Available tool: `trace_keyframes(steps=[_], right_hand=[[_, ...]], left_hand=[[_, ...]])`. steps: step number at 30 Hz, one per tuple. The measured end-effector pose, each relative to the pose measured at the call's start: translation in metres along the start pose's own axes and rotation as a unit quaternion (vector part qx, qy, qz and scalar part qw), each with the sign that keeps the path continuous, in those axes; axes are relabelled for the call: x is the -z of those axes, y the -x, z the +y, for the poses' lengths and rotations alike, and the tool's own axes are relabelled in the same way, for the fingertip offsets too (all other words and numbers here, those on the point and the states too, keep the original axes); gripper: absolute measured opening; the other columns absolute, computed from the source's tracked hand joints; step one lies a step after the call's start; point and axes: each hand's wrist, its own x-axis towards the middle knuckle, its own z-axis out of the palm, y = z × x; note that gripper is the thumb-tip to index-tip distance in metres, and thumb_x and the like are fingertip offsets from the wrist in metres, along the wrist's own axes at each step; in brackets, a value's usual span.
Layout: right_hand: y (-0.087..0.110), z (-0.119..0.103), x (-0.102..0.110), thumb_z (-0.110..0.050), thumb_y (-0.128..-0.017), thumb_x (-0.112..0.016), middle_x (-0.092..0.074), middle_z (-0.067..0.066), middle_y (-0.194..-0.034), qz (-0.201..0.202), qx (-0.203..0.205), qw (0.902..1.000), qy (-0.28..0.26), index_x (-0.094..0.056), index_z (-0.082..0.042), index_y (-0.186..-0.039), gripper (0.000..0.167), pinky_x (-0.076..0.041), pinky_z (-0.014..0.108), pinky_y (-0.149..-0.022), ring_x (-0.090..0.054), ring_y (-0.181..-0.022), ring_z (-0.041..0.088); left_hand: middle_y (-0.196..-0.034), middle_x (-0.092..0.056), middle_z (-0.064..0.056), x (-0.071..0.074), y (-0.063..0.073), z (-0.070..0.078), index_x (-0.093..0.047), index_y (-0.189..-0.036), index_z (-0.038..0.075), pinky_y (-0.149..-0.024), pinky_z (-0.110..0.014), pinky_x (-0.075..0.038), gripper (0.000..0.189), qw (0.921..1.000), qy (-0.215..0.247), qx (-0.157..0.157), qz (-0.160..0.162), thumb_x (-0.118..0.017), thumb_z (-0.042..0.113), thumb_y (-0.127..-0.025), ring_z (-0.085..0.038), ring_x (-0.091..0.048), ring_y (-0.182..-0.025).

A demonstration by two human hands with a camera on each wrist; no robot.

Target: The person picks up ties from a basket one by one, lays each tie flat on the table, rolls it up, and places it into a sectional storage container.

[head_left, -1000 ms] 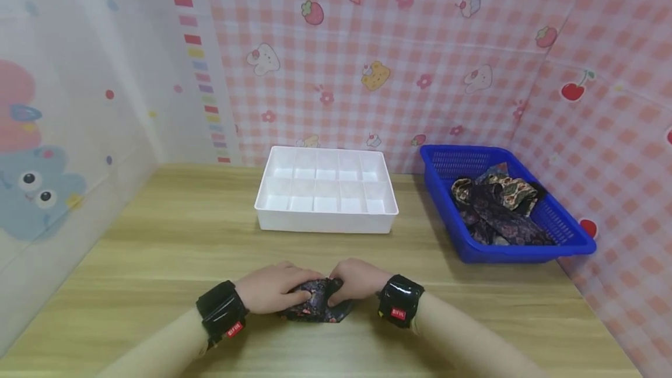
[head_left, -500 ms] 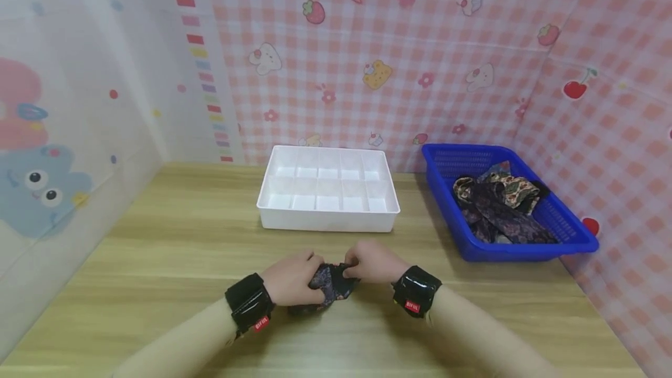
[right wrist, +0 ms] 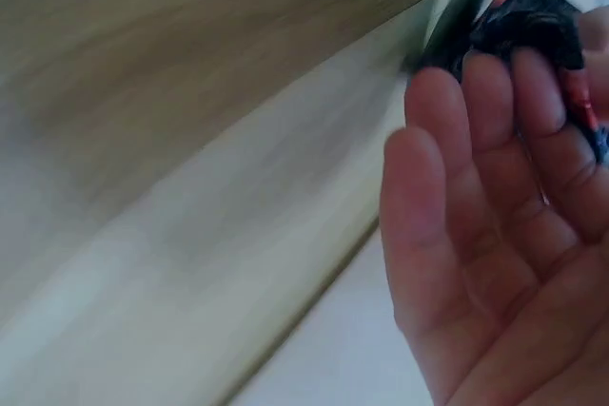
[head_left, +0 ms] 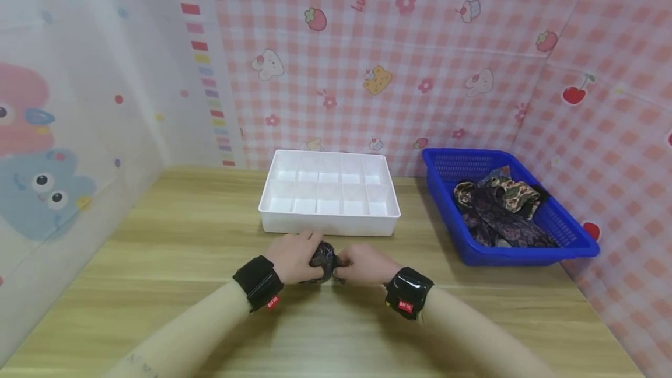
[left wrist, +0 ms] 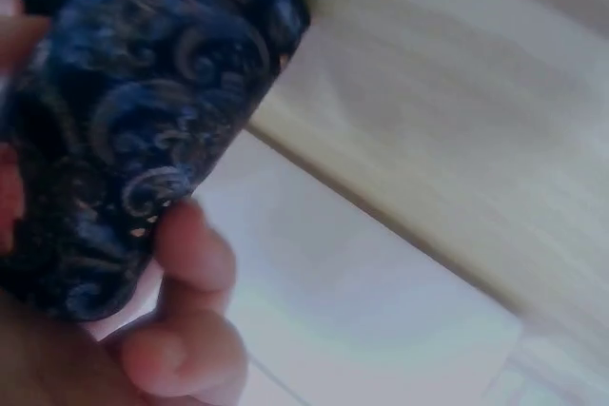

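Note:
A dark cloth (head_left: 325, 259) with a swirling paisley print is bunched into a small folded bundle just in front of the white box. My left hand (head_left: 294, 258) grips it from the left, thumb on the near side and fingers over the far side. In the left wrist view the cloth (left wrist: 157, 121) looks flat and folded over, held at its edges. From the right, my right hand (head_left: 364, 264) pinches the bundle's end between thumb and curled fingers. The right wrist view shows its other fingers (right wrist: 419, 187) below the dark cloth (right wrist: 533, 30), which has a red patch.
A white divided box (head_left: 329, 224) with several compartments stands at the back centre of the wooden table (head_left: 173, 238). To the right, a blue plastic basket (head_left: 446, 214) holds several crumpled patterned cloths (head_left: 504, 214). Patterned curtains (head_left: 341, 45) line the back and sides.
Both hands have moved away from me toward the white box, carrying the cloth. The cloth, spread wider a second ago, is now a smaller, tighter bundle.

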Motion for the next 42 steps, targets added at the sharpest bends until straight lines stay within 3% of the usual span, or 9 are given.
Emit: trace_keyframes(steps=[6,13,24,27,30,35,39,41,42], right_hand=[[-0.017,0.004,-0.01,-0.016,-0.086,-0.062,-0.059,-0.002,-0.055,-0.013,-0.051,0.9891,-0.138,-0.068,-0.007,-0.069,0.02,-0.039,0.021,-0.046,-0.052,-0.047,0.007],[-0.018,0.012,-0.014,-0.013,-0.086,-0.059,-0.068,0.006,-0.077,-0.049,-0.109,0.9362,-0.331,-0.069,0.005,-0.096,0.023,-0.054,0.031,-0.061,-0.063,-0.065,0.015],[-0.014,0.016,-0.03,-0.027,-0.095,-0.056,-0.063,0.006,-0.079,-0.028,-0.096,0.9079,-0.407,-0.064,0.01,-0.099,0.037,-0.052,0.028,-0.063,-0.059,-0.066,0.014],[-0.012,0.022,-0.032,-0.029,-0.097,-0.054,-0.061,0.005,-0.079,-0.027,-0.1,0.8767,-0.47,-0.063,0.01,-0.105,0.041,-0.051,0.026,-0.06,-0.058,-0.064,0.012],[-0.01,0.029,-0.033,-0.028,-0.099,-0.052,-0.058,0.003,-0.08,-0.025,-0.105,0.8312,-0.545,-0.063,0.008,-0.109,0.038,-0.05,0.025,-0.058,-0.055,-0.064,0.011],[-0.007,0.04,-0.03,-0.024,-0.101,-0.044,-0.056,-0.002,-0.076,0.007,-0.104,0.7684,-0.631,-0.062,-0.003,-0.097,0.028,-0.048,0.024,-0.061,-0.052,-0.065,0.01],[-0.006,0.046,-0.03,-0.024,-0.103,-0.041,-0.056,-0.001,-0.076,0.026,-0.088,0.7222,-0.686,-0.062,-0.008,-0.091,0.029,-0.048,0.024,-0.065,-0.053,-0.067,0.011],[-0.007,0.047,-0.031,-0.023,-0.104,-0.039,-0.057,-0.001,-0.077,0.026,-0.08,0.6972,-0.712,-0.063,-0.009,-0.09,0.031,-0.049,0.025,-0.068,-0.054,-0.069,0.012],[-0.007,0.048,-0.032,-0.022,-0.104,-0.038,-0.057,-0.001,-0.078,0.024,-0.074,0.6869,-0.722,-0.063,-0.009,-0.09,0.032,-0.049,0.025,-0.069,-0.054,-0.07,0.012]], left_hand=[[-0.094,-0.054,-0.009,-0.009,-0.004,-0.001,-0.054,-0.116,0.002,-0.063,-0.039,-0.052,0.051,0.9995,0.022,0.006,0.022,-0.071,0.034,-0.08,-0.026,-0.061,-0.073],[-0.1,-0.049,-0.014,-0.009,-0.003,-0.001,-0.049,-0.125,0.001,-0.073,-0.039,-0.051,0.065,0.9969,0.078,0.003,0.011,-0.071,0.038,-0.077,-0.027,-0.059,-0.08],[-0.094,-0.053,-0.016,-0.018,0.001,0.0,-0.051,-0.116,0.003,-0.071,-0.042,-0.052,0.054,0.9977,0.021,0.02,0.062,-0.075,0.035,-0.081,-0.03,-0.06,-0.083],[-0.096,-0.055,-0.015,-0.015,0.0,-0.005,-0.051,-0.118,0.001,-0.074,-0.042,-0.051,0.051,0.9976,0.053,0.009,0.043,-0.074,0.028,-0.081,-0.029,-0.06,-0.085],[-0.099,-0.059,-0.013,-0.004,-0.006,-0.018,-0.052,-0.119,-0.001,-0.076,-0.04,-0.051,0.049,0.9905,0.137,0.002,0.014,-0.071,0.023,-0.08,-0.026,-0.061,-0.088],[-0.11,-0.06,-0.02,0.042,-0.032,-0.056,-0.042,-0.133,0.004,-0.074,-0.04,-0.053,0.057,0.9492,0.304,0.083,0.006,-0.066,0.025,-0.085,-0.03,-0.061,-0.092],[-0.121,-0.048,-0.029,0.064,-0.052,-0.088,-0.028,-0.143,0.008,-0.081,-0.043,-0.05,0.064,0.9133,0.368,0.166,0.056,-0.06,0.021,-0.088,-0.036,-0.054,-0.1],[-0.124,-0.044,-0.032,0.067,-0.057,-0.099,-0.026,-0.142,0.004,-0.086,-0.045,-0.047,0.063,0.9039,0.376,0.192,0.067,-0.056,0.017,-0.088,-0.038,-0.051,-0.104],[-0.126,-0.045,-0.032,0.067,-0.058,-0.103,-0.025,-0.142,0.003,-0.089,-0.045,-0.046,0.062,0.9062,0.361,0.209,0.067,-0.056,0.018,-0.089,-0.039,-0.051,-0.106]])
